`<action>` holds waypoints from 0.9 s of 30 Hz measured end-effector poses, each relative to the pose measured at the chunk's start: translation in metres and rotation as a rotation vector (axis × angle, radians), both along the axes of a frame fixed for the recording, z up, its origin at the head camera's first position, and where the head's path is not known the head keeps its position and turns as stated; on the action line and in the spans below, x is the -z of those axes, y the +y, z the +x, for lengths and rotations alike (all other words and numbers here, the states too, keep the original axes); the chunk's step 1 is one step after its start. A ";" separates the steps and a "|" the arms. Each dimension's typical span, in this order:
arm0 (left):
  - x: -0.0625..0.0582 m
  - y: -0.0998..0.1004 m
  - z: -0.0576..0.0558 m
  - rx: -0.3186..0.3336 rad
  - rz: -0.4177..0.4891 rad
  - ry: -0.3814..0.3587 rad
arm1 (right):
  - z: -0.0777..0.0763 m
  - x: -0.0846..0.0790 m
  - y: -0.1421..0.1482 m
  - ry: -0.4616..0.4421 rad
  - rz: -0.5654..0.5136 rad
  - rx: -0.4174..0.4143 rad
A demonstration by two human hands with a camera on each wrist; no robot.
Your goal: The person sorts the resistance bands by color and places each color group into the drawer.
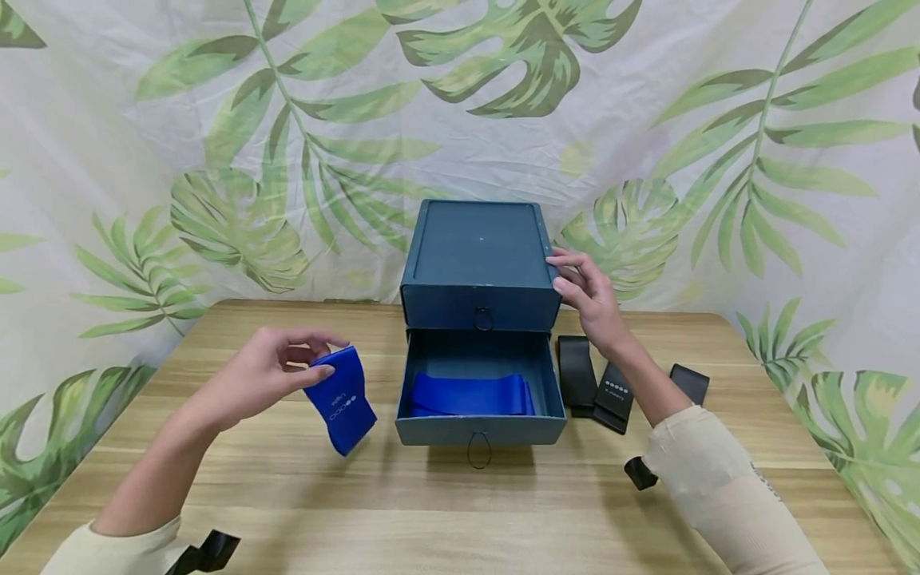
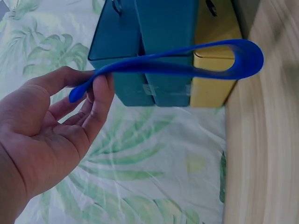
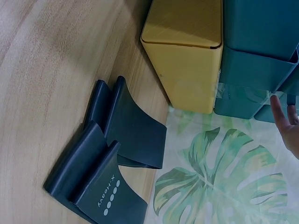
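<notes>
My left hand [image 1: 262, 371] pinches a blue resistance loop band [image 1: 343, 407] marked "Light" by one end, between thumb and fingers. The band hangs above the table, left of the drawer unit [image 1: 480, 239]; its open loop shows in the left wrist view. A drawer [image 1: 477, 432] below the top one is pulled out, and a second blue band [image 1: 467, 395] lies folded inside. At the unit's upper right edge rests my right hand [image 1: 592, 299], its fingers and thumb extended against the box. Only its fingertips [image 3: 276, 112] show in the right wrist view.
Black resistance bands lie right of the unit: one folded band [image 1: 575, 371], one marked "X-Heavy" [image 3: 110, 196], and another [image 1: 690, 383] partly behind the right forearm. A yellow bottom section [image 3: 184, 70] sits under the drawers. A leaf-patterned cloth [image 1: 345, 160] hangs behind the wooden table [image 1: 460, 519].
</notes>
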State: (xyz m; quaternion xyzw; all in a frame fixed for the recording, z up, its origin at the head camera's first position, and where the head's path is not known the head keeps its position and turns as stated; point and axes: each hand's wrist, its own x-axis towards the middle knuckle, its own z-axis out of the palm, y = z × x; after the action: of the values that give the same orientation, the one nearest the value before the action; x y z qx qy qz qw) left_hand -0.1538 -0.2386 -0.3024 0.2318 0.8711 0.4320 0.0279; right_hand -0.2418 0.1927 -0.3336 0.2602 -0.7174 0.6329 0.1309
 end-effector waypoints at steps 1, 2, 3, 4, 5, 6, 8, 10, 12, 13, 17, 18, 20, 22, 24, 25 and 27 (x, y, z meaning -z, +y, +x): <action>-0.001 0.001 0.001 0.004 0.019 -0.009 | 0.000 0.000 0.000 0.000 0.000 0.000; -0.003 0.002 0.002 0.008 0.036 -0.016 | 0.000 0.000 0.000 0.000 0.000 0.000; -0.004 0.003 0.002 0.016 0.049 -0.017 | 0.000 0.000 0.000 0.000 -0.002 -0.001; -0.005 0.004 0.003 0.025 0.065 -0.023 | 0.000 0.000 0.000 -0.001 -0.003 -0.002; -0.006 0.005 0.004 0.033 0.077 -0.030 | 0.000 0.000 0.000 -0.001 -0.004 -0.003; -0.007 0.006 0.004 0.039 0.098 -0.043 | 0.000 0.000 0.000 -0.001 -0.005 -0.004; -0.008 0.009 0.005 0.045 0.138 -0.061 | 0.000 0.000 0.000 -0.001 -0.006 -0.005; -0.010 0.012 0.006 0.054 0.181 -0.065 | 0.000 0.000 0.000 -0.002 -0.009 -0.007; -0.011 0.015 0.007 0.072 0.231 -0.064 | 0.000 0.000 0.000 -0.002 -0.011 -0.007; -0.012 0.016 0.007 0.082 0.253 -0.057 | 0.000 0.000 -0.001 -0.002 -0.013 -0.007; -0.016 0.021 0.009 0.118 0.356 -0.044 | 0.000 0.000 -0.001 0.001 -0.017 -0.009; -0.017 0.022 0.010 0.117 0.382 -0.039 | 0.000 0.001 -0.001 0.001 -0.018 -0.008; -0.019 0.026 0.011 0.107 0.433 -0.028 | 0.000 0.001 -0.001 0.000 -0.020 -0.009; -0.020 0.030 0.012 0.087 0.483 -0.014 | 0.000 0.001 -0.001 -0.002 -0.022 -0.009; -0.020 0.035 0.013 0.068 0.533 -0.002 | 0.000 0.001 -0.001 -0.004 -0.026 -0.010; -0.021 0.038 0.013 0.061 0.561 0.004 | 0.000 0.001 -0.001 -0.005 -0.028 -0.012; -0.022 0.045 0.013 0.054 0.614 0.020 | 0.000 0.001 -0.001 -0.004 -0.029 -0.012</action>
State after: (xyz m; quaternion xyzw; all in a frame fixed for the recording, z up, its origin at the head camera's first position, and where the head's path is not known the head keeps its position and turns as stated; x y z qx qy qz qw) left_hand -0.1404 -0.1937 -0.2803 0.2567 0.6936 0.6719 -0.0406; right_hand -0.2419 0.1916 -0.3343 0.2611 -0.7067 0.6447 0.1293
